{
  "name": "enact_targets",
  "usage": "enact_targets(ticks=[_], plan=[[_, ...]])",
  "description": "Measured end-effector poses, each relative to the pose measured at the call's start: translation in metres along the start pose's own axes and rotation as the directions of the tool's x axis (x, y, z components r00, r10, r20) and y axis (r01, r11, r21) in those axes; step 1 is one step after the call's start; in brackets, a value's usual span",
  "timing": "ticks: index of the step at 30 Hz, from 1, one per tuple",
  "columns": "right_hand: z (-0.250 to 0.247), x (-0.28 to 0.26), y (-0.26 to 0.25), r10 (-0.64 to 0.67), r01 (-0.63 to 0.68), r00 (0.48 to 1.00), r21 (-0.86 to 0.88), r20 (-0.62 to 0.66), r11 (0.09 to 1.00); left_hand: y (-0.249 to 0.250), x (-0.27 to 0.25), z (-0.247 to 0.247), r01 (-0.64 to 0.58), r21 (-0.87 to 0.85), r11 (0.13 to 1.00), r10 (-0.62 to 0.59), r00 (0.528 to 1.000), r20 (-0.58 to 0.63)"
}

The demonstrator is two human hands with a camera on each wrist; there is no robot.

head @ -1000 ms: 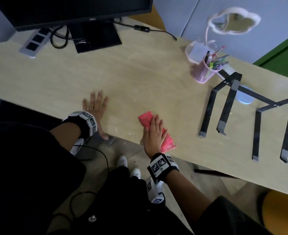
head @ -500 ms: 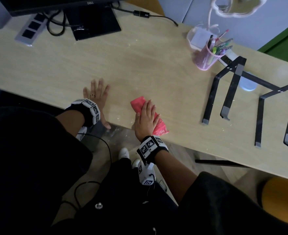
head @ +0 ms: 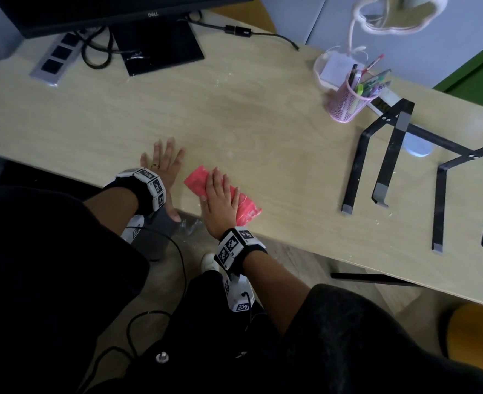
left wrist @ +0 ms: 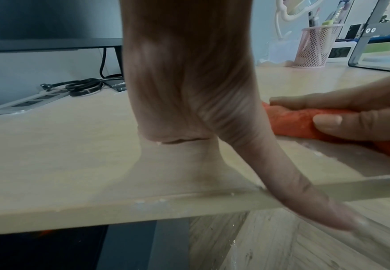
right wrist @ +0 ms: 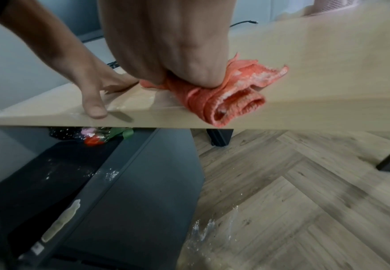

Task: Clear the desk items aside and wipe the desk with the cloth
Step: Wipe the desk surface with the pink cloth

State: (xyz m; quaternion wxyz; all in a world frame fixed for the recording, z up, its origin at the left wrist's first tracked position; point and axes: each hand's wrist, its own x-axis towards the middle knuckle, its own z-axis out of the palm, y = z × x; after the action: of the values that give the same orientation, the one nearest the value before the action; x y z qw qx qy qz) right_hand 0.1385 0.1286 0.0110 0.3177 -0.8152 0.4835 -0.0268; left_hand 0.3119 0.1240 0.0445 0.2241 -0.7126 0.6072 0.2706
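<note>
A folded red cloth [head: 196,180] lies on the light wooden desk [head: 249,118] at its near edge. My right hand [head: 220,194] presses flat on top of it, fingers straight and the thumb along its side. The right wrist view has the cloth [right wrist: 235,95] bunched under the palm, one end just over the desk edge. Just left of it my left hand [head: 163,163] rests flat on the desk with its thumb hanging over the edge. Seen from the left wrist, the cloth [left wrist: 288,124] sits close beside that thumb.
A pink mesh pen holder [head: 345,105], a black laptop stand [head: 388,155] and a cloud-shaped mirror [head: 391,15] stand at the right. Monitor base [head: 155,44] and power strip [head: 55,59] are at the back left. White crumbs [right wrist: 203,232] dot the floor beside a dark cabinet [right wrist: 131,182].
My right hand has slid the cloth left along the near edge, closing the gap to my left hand. The left hand has stayed flat in place.
</note>
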Motion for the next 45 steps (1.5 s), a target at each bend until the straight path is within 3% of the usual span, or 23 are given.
enact_targets(ticks=[8,13,17,19,21,23,25,27,29,31,34,36,39,42,45], plan=[[0.002,-0.007,0.008,-0.321,0.35,0.927,-0.139,0.196,0.926,-0.009,-0.003,-0.011,-0.053,0.031,0.998,0.049,0.993,0.103],[-0.002,-0.009,0.019,-0.431,0.436,0.862,0.043,0.265,0.899,-0.004,-0.002,-0.011,-0.028,0.031,0.999,0.025,0.995,0.093],[-0.027,-0.007,0.024,-0.445,0.368,0.808,0.261,0.385,0.893,-0.006,-0.006,-0.016,-0.03,0.016,0.999,0.028,0.993,0.112],[-0.044,-0.004,0.028,-0.399,0.248,0.794,0.354,0.46,0.902,-0.009,-0.008,-0.016,-0.041,-0.013,0.999,0.042,0.994,0.101],[-0.067,-0.001,0.031,-0.31,0.09,0.822,0.429,0.477,0.899,-0.014,-0.009,-0.014,-0.045,-0.037,0.998,0.048,0.996,0.081],[-0.097,0.001,0.03,-0.195,-0.086,0.877,0.541,0.44,0.837,-0.017,-0.009,-0.015,-0.05,-0.058,0.997,0.054,0.995,0.082],[-0.122,0.009,0.034,-0.113,-0.17,0.925,0.661,0.363,0.731,-0.02,-0.007,-0.018,-0.056,-0.078,0.995,0.063,0.994,0.093],[-0.139,0.025,0.04,-0.04,-0.123,0.977,0.71,0.208,0.694,-0.022,-0.003,-0.024,-0.062,-0.093,0.994,0.07,0.993,0.09],[-0.138,0.048,0.053,0.094,-0.078,0.996,0.686,0.014,0.724,-0.022,0.001,-0.031,-0.06,-0.117,0.991,0.07,0.994,0.085],[-0.131,0.069,0.067,0.228,-0.098,0.964,0.611,-0.138,0.786,-0.022,0.007,-0.037,-0.059,-0.124,0.991,0.069,0.994,0.079],[-0.119,0.086,0.071,0.347,-0.222,0.924,0.517,-0.158,0.827,-0.02,0.018,-0.046,-0.053,-0.125,0.991,0.061,0.996,0.061],[-0.103,0.092,0.065,0.353,-0.267,0.925,0.421,-0.139,0.867,-0.019,0.027,-0.049,-0.059,-0.127,0.99,0.066,0.996,0.054],[-0.08,0.104,0.057,0.357,-0.292,0.905,0.272,-0.233,0.917,-0.019,0.041,-0.052,-0.084,-0.135,0.987,0.09,0.995,0.041],[-0.074,0.121,0.055,0.397,-0.333,0.866,0.24,-0.303,0.912,-0.021,0.056,-0.058,-0.107,-0.138,0.985,0.111,0.994,0.017],[-0.078,0.145,0.055,0.398,-0.33,0.861,0.246,-0.316,0.911,-0.022,0.066,-0.063,-0.122,-0.144,0.982,0.126,0.992,0.014]])
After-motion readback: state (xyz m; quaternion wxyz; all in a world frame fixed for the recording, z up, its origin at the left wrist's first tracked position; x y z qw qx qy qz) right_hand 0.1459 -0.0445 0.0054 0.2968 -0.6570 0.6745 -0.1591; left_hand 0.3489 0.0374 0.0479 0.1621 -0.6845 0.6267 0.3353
